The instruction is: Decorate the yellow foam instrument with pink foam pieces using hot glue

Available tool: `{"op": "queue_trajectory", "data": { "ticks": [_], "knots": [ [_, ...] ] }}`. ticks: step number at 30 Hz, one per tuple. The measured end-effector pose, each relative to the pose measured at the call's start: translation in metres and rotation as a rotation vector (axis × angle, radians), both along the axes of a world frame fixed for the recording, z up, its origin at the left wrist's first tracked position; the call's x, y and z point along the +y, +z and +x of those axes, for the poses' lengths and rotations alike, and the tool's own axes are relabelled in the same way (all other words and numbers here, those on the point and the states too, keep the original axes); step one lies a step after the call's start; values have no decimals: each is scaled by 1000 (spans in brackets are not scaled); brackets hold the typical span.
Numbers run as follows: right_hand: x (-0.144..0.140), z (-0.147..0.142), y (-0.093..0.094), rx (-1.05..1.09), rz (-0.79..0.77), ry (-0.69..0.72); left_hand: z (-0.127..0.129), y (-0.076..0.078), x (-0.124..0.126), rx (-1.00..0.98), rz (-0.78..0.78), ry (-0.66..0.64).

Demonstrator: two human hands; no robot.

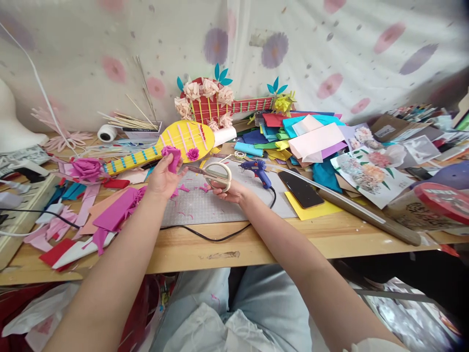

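Observation:
My left hand (164,177) is closed on a small folded piece of magenta crepe paper (172,157). My right hand (229,190) grips a pair of scissors (219,175) with cream handles; the blades point left, reaching the fingers of my left hand. Just behind the hands lies a yellow paper instrument (205,133) with pink bars and a blue-striped neck, and a magenta paper flower (192,154) sits on its body. Below the hands, magenta scraps (183,188) are scattered on a grey cutting mat (208,211).
A blue glue gun (256,168) lies right of the hands, its black cord (216,239) running along the table front. Beyond it are a phone (301,189) and stacked coloured paper (318,139). A red flowered guitar (205,105) stands behind. Magenta sheets (115,210) lie at left.

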State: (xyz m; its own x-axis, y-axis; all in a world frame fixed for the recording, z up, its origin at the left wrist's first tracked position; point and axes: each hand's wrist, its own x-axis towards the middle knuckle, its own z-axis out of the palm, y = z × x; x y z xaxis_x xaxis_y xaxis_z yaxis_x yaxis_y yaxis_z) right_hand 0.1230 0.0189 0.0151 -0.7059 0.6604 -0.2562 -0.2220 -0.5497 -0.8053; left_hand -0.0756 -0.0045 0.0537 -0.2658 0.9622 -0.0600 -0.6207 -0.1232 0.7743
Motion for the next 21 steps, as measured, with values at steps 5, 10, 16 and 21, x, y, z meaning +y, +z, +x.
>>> {"op": "queue_trajectory", "data": {
  "ticks": [5, 10, 16, 21],
  "knots": [
    [4, 14, -2, 21, 206, -18, 20, 1, 6, 101, -34, -31],
    [3, 17, -3, -49, 239, -27, 49, 2, 17, 112, 86, 1],
    [4, 16, -11, 6, 244, 37, 72, -1, 34, 117, 175, 119],
    [6, 19, -6, -143, 359, -30, 91, 6, 39, 161, 231, 171]
  ]
}}
